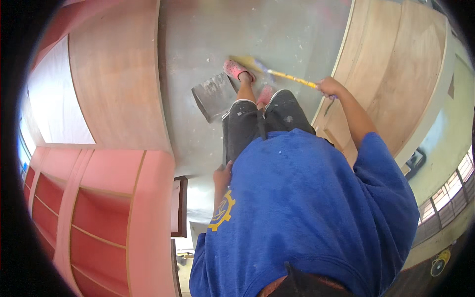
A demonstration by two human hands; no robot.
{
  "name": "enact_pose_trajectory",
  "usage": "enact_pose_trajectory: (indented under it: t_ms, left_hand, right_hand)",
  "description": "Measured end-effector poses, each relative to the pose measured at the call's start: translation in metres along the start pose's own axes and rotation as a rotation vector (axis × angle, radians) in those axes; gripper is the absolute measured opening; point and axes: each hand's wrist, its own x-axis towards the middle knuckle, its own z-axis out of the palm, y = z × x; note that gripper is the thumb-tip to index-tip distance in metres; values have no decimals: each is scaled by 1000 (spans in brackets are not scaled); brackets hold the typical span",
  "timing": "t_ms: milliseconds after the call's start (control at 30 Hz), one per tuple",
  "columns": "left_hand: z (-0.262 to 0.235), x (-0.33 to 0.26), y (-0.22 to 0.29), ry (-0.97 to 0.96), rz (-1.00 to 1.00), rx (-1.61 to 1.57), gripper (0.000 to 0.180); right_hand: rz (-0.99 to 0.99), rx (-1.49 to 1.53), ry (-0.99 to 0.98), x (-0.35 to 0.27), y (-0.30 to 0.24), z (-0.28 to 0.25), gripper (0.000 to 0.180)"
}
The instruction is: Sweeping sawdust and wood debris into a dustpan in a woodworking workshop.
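Observation:
My right hand (330,87) is stretched out to the right, its fingers wrapped round the yellow handle of a broom (297,79). The broom slants down to the left, and its straw-coloured head lies on the floor beside one of my pink clogs (236,69). Low at my left side, my left hand (222,175) hangs against my dark shorts (241,131); its fingers are partly hidden, so I cannot tell whether they are closed. A worn grey dustpan-like piece (215,96) rests on the floor left of my legs.
Wooden panels (116,74) stand along the left, with a pink shelf unit (99,218) nearer. On the right is a curved wooden piece (391,69). The grey floor (247,29) bears pale specks. A dark-framed panel (181,208) stands close to my left side.

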Motion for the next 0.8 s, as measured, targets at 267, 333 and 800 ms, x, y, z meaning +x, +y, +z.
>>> enact_pose_trajectory:
  t_ms: [267, 333, 800]
  left_hand:
    - [34, 28, -84, -2, 54, 23, 39]
    - [35, 39, -82, 81, 135, 69, 36]
    - [63, 21, -74, -152, 123, 99, 25]
  right_hand:
    - [-92, 52, 318, 22, -40, -147, 16]
    - [-171, -208, 404, 4, -59, -149, 15]
    - [-450, 184, -161, 80, -251, 10, 28]
